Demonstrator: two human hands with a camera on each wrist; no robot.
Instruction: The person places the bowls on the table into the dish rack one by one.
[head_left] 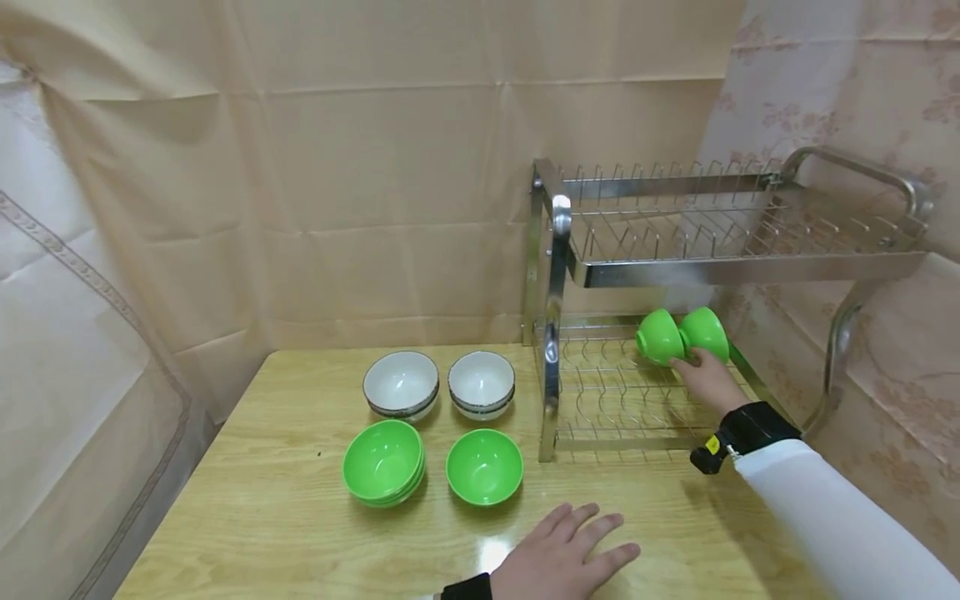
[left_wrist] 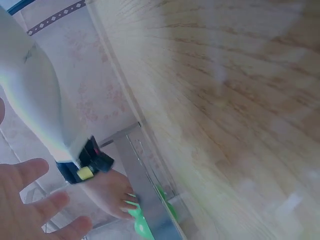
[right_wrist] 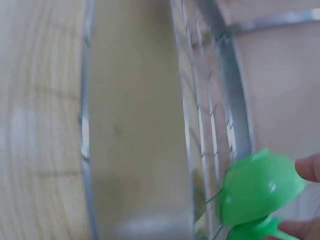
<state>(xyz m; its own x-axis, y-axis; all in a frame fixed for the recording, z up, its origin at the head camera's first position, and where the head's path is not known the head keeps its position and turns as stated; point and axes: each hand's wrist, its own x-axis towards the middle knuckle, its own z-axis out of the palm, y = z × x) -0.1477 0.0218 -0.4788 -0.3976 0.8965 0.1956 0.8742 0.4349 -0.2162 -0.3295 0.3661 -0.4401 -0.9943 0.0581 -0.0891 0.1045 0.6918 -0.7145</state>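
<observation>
My right hand (head_left: 711, 382) reaches into the lower tier of the metal dish rack (head_left: 553, 333) and grips a green bowl (head_left: 707, 332) that stands tilted on its side. Beside it, to the left, another green bowl (head_left: 658, 337) leans on its side in the wires. In the right wrist view, the thumb is by the rim of a green bowl (right_wrist: 262, 187), and the other fingers are partly cut off. My left hand (head_left: 558, 557) hovers near the table's front with its fingers spread, holding nothing; it also shows in the left wrist view.
On the wooden table (head_left: 262, 467), left of the rack, stand a stack of green bowls (head_left: 382, 462), a green bowl (head_left: 484, 467) and two stacks of white dark-rimmed bowls (head_left: 401, 383), (head_left: 482, 383). The rack's upper tier (head_left: 742, 271) overhangs the right hand's area. Cloth curtains hang behind.
</observation>
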